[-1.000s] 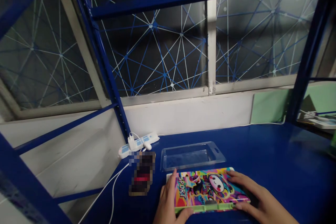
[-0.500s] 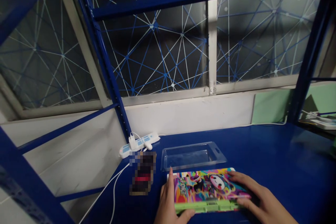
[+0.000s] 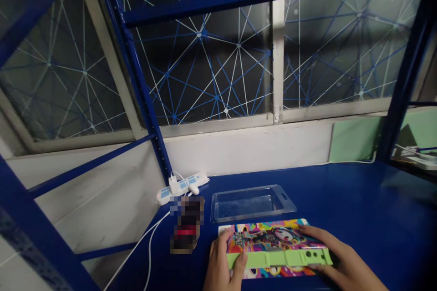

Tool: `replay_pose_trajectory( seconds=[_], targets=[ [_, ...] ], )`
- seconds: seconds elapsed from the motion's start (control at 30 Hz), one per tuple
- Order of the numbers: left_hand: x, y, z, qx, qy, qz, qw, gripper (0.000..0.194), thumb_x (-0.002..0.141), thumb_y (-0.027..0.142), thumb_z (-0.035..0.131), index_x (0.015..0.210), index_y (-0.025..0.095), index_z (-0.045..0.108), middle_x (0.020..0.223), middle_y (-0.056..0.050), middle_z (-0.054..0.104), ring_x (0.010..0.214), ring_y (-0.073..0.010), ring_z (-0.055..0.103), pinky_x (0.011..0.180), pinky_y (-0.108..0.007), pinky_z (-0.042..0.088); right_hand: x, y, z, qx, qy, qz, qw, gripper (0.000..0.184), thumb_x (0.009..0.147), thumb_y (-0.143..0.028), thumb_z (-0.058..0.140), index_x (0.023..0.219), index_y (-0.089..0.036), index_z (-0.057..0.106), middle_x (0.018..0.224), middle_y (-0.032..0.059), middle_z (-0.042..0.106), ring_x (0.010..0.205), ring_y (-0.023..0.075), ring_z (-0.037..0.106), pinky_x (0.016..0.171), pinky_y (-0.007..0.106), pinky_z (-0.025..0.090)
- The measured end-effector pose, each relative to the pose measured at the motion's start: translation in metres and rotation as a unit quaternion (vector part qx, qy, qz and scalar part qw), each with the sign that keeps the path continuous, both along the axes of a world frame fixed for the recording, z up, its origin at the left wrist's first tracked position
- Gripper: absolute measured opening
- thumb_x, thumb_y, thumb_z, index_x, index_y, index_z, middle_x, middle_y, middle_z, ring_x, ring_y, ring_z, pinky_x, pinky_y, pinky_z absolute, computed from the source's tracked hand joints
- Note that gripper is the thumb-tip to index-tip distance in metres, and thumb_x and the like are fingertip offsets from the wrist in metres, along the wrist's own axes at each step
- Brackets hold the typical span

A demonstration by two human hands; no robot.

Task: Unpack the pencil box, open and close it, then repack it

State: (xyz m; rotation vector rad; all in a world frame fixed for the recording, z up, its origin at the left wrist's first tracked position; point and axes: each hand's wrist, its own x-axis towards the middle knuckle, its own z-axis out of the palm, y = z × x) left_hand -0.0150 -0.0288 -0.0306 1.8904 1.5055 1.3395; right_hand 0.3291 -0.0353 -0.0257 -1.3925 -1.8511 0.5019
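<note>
Two-handed hold on one flat, rectangular case (image 3: 269, 238), in the 5 o'clock part of the view; clock directions below are taken from the case. Its glossy face bears a multicoloured cartoon print; along the 6 o'clock side runs a light-green, plastic-looking strip with moulded ridges and at least two dark round openings near its right end. The left hand (image 3: 220, 261), at 9 o'clock, has its fingers and thumb clamped on the case, thumb on the green strip. The right hand (image 3: 341, 254), at 3 o'clock, grips the opposite end between fingers and thumb. Whether the case touches the smooth blue desk (image 3: 327, 202) cannot be told.

At 11 o'clock lies one clear, thin-walled plastic tray (image 3: 241, 209), rectangular, with a slotted tab. At 9 o'clock is one dark oblong object (image 3: 187, 232), obscured by pixelation; at 10 o'clock, one white power strip (image 3: 164, 196) carrying two white plugs. Two white cables (image 3: 149, 254) run towards 8 o'clock.

Compared with the earlier frames, the case is tipped so that more of the green strip shows, with printed surface below it; the left index finger, formerly extended, is now bent.
</note>
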Motion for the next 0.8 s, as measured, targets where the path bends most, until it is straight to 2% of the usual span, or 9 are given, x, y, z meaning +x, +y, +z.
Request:
replay_pose_trajectory(
  seconds=[0.17,0.27,0.33,0.4,0.47,0.57,0.63,0.7,0.8],
  targets=[
    [0.001,0.000,-0.010,-0.006,-0.018,-0.025,1.000,0.074,0.086,0.040,0.063,0.152,0.022,0.036,0.147,-0.016,0.053,0.117,-0.0312,0.064,0.099,-0.042,0.052,-0.007,-0.004,0.001,-0.015,0.057,-0.075,0.995,0.055,0.090,-0.054,0.059,0.138,-0.027,0.057,0.131,0.0086,0.069,0.115,0.0301,0.068,0.095,0.036,0.055],
    [0.004,-0.002,-0.013,0.026,0.030,-0.028,0.999,0.068,0.085,0.026,0.064,0.150,0.029,0.043,0.149,-0.011,0.051,0.128,-0.0336,0.056,0.105,-0.043,0.048,-0.021,-0.012,0.004,0.012,0.103,-0.123,0.987,0.057,0.095,-0.056,0.048,0.146,-0.030,0.046,0.143,0.0053,0.060,0.127,0.0287,0.059,0.101,0.035,0.051],
    [0.004,-0.004,-0.009,0.066,0.070,-0.016,0.995,0.070,0.082,0.021,0.068,0.148,0.031,0.048,0.146,-0.011,0.052,0.130,-0.0355,0.054,0.105,-0.043,0.048,-0.032,-0.013,0.011,0.031,0.150,-0.154,0.976,0.061,0.096,-0.058,0.045,0.150,-0.032,0.038,0.150,0.0040,0.052,0.133,0.0284,0.053,0.102,0.034,0.050],
    [0.003,-0.005,0.002,0.103,0.104,0.017,0.989,0.075,0.080,0.018,0.071,0.149,0.032,0.046,0.139,-0.013,0.053,0.119,-0.0338,0.059,0.099,-0.042,0.051,-0.042,-0.008,0.024,0.025,0.204,-0.152,0.967,0.061,0.095,-0.061,0.044,0.149,-0.032,0.038,0.141,0.0058,0.059,0.123,0.0277,0.061,0.089,0.030,0.056],
    [0.001,-0.004,0.024,0.134,0.153,0.057,0.977,0.074,0.083,0.014,0.068,0.150,0.034,0.043,0.130,-0.012,0.055,0.111,-0.0310,0.060,0.097,-0.044,0.051,-0.048,0.007,0.044,0.008,0.234,-0.118,0.965,0.058,0.093,-0.063,0.046,0.141,-0.030,0.045,0.119,0.0056,0.070,0.101,0.0252,0.069,0.074,0.028,0.058],
    [0.003,0.006,0.065,0.132,0.271,0.087,0.950,0.073,0.088,0.018,0.067,0.154,0.030,0.036,0.120,-0.013,0.057,0.108,-0.0320,0.056,0.095,-0.048,0.047,-0.051,0.043,0.076,-0.002,0.184,-0.057,0.981,0.049,0.094,-0.063,0.046,0.126,-0.027,0.057,0.105,0.0029,0.071,0.093,0.0237,0.068,0.080,0.031,0.056],
    [0.006,0.021,0.087,0.111,0.332,0.126,0.928,0.066,0.090,0.023,0.067,0.151,0.021,0.042,0.117,-0.015,0.057,0.105,-0.0331,0.055,0.090,-0.048,0.047,-0.053,0.071,0.090,0.002,0.177,-0.037,0.984,0.050,0.097,-0.064,0.039,0.122,-0.025,0.059,0.104,0.0032,0.072,0.096,0.0247,0.067,0.083,0.033,0.055],
    [0.009,0.038,0.099,0.086,0.371,0.142,0.914,0.063,0.092,0.028,0.065,0.150,0.018,0.042,0.118,-0.015,0.057,0.106,-0.0328,0.054,0.089,-0.046,0.046,-0.056,0.096,0.096,0.012,0.164,-0.026,0.986,0.054,0.098,-0.065,0.034,0.123,-0.025,0.059,0.113,0.0041,0.071,0.107,0.0262,0.065,0.092,0.036,0.052],
    [0.010,0.058,0.097,0.042,0.397,0.152,0.904,0.060,0.095,0.030,0.062,0.149,0.017,0.042,0.115,-0.013,0.058,0.105,-0.0312,0.054,0.086,-0.042,0.045,-0.060,0.123,0.088,0.015,0.116,-0.023,0.993,0.057,0.094,-0.069,0.040,0.124,-0.025,0.060,0.120,0.0062,0.069,0.118,0.0299,0.060,0.104,0.045,0.044]
  ],
)
